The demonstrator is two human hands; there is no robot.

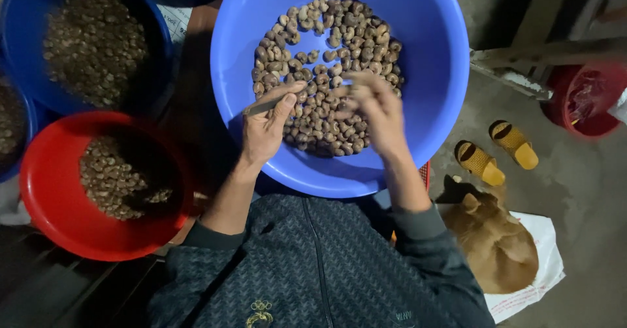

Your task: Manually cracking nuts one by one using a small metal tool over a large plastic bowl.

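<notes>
Gripping thin tool (261, 106), axis pointing lower-left, left hand (266, 129); right hand (373, 109) pinching nut over blue basin (444, 60).

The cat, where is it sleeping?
In the head view the cat lies curled at the lower right, on a white bag on the floor, beside the person's right elbow and just below the yellow sandals.
</notes>
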